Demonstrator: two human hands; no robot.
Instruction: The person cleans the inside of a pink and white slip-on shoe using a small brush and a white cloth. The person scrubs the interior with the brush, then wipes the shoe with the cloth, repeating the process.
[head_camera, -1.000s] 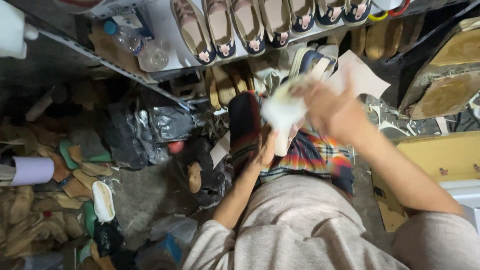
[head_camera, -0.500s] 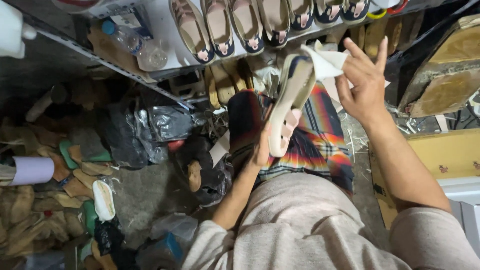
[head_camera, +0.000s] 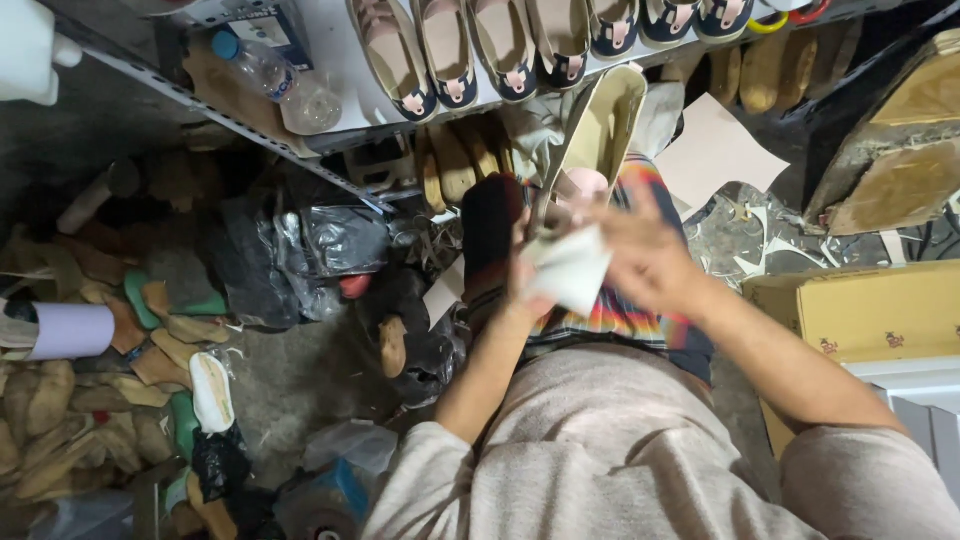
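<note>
Cluttered workshop; left hand (head_camera: 525, 285) grips beige shoe (head_camera: 598, 135); blurred right hand (head_camera: 640, 255) pinches white cloth (head_camera: 570, 270).

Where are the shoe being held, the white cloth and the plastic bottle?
shoe (head_camera: 600, 125): head view, on its pale insole.
white cloth (head_camera: 570, 268): head view, on its middle, between the hands.
plastic bottle (head_camera: 275, 80): head view, on its clear body.

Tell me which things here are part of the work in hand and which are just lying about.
In hand:
- shoe, cream, held up by the left hand
- white cloth, pressed to it by the right hand

Lying about:
- row of shoes on the shelf
- plastic bottle
- cardboard box
- shoe forms on the floor
- black bags
</note>
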